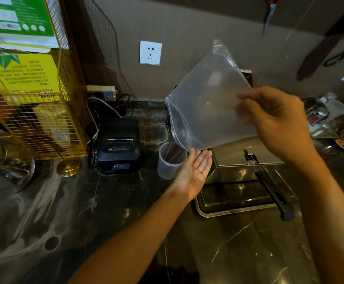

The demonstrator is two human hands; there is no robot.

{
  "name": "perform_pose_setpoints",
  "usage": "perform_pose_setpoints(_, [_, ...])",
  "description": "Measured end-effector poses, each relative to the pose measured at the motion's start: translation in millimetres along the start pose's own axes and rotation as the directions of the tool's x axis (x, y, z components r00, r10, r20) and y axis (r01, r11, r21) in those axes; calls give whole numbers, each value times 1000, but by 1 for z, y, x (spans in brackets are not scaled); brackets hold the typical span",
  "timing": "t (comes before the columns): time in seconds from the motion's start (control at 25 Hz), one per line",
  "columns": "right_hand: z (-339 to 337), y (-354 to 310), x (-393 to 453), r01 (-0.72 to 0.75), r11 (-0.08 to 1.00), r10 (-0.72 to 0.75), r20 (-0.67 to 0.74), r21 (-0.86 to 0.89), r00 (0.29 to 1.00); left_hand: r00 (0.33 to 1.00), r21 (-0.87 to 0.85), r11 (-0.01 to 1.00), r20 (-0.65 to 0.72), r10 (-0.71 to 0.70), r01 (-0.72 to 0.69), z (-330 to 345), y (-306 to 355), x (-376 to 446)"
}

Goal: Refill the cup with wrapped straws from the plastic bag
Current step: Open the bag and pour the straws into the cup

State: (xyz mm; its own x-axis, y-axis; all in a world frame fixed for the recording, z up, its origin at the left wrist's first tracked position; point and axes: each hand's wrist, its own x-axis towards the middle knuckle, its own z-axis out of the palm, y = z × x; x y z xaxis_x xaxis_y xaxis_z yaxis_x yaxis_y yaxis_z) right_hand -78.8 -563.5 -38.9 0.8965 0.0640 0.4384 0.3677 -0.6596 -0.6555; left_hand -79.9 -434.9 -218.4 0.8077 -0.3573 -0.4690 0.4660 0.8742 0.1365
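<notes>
A translucent plastic bag (206, 105) hangs tilted in the air, its open mouth pointing down and left above the cup. My right hand (277, 121) grips the bag at its right side. The bag looks empty, no straws visible inside. A translucent white cup (168, 165) stands on the dark counter beneath the bag's mouth, with dark wrapped straws (175, 153) leaning inside it. My left hand (195, 167) is held palm up, fingers apart, just right of the cup and under the bag's lower corner, holding nothing.
A black receipt printer (118, 144) stands left of the cup, with cables behind it. A gold wire rack (44, 119) fills the left. Right of the cup sits a steel tray (234, 203) with a metal box and black-handled tongs (269, 181). Packets lie at far right.
</notes>
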Motion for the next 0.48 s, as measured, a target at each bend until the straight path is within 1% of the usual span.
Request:
perform_pose_setpoints(0.16, [-20, -5, -11, -1, 1000, 2, -51, 22, 999, 1000, -5, 1000, 10, -20, 20, 12, -7, -13])
perform_pose_setpoints(0.36, [-42, -9, -37, 15, 998, -6, -146, 60, 989, 998, 52, 999, 61, -7, 4, 16, -14, -29])
perform_pose_setpoints(0.44, [-51, -2, -53, -32, 995, 50, -189, 100, 981, 996, 61, 998, 84, -2, -3, 13, -17, -34])
perform_pose_setpoints(0.48, [-55, 5, -62, -74, 987, 102, -195, 143, 975, 996, 62, 998, 89, 0, -6, 11, -18, -37])
